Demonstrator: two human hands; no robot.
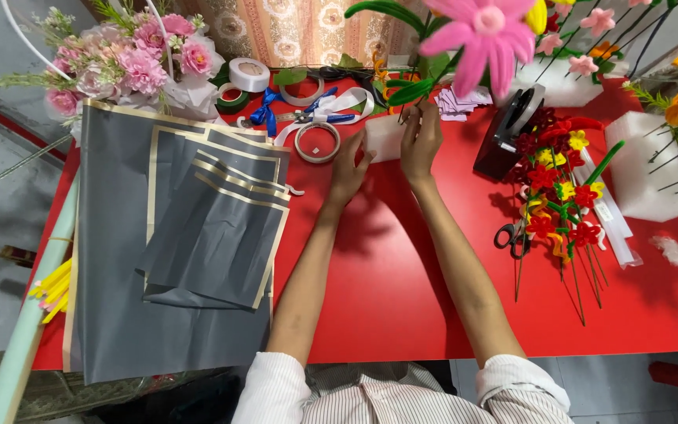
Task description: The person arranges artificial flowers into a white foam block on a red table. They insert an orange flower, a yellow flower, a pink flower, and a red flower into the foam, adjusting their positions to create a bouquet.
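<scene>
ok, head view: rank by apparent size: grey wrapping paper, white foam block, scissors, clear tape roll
1. grey wrapping paper
2. white foam block
3. scissors and clear tape roll look alike; no ranking.

A white foam block [386, 137] stands on the red table between the two hands, its left side against the left hand's fingers. A thin dark stem [411, 100] rises out of its top right corner, pinched by the right hand's fingertips. It carries long green leaves and a big pink flower [486, 35] above the right hand.
</scene>
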